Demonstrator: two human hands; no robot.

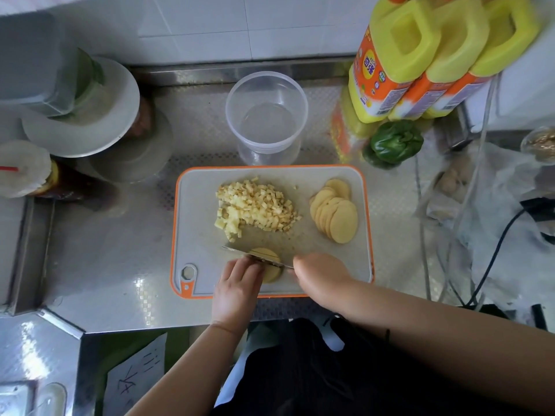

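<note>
A grey cutting board with an orange rim (192, 223) lies on the steel counter. A heap of diced potato (255, 205) sits on its middle and a fan of round potato slices (335, 210) on its right. Near the front edge lies a small stack of potato slices (265, 253). My left hand (238, 283) presses down on that stack with curled fingers. My right hand (321, 274) grips the handle of a knife (255, 256), whose blade lies across the stack, pointing left. The handle is hidden in my hand.
A clear plastic tub (267, 115) stands just behind the board. Yellow oil bottles (420, 61) and a green pepper (395, 142) stand at the back right, plastic bags and cables (486, 223) on the right. Plates (90, 115) and a lidded cup (22, 169) crowd the left.
</note>
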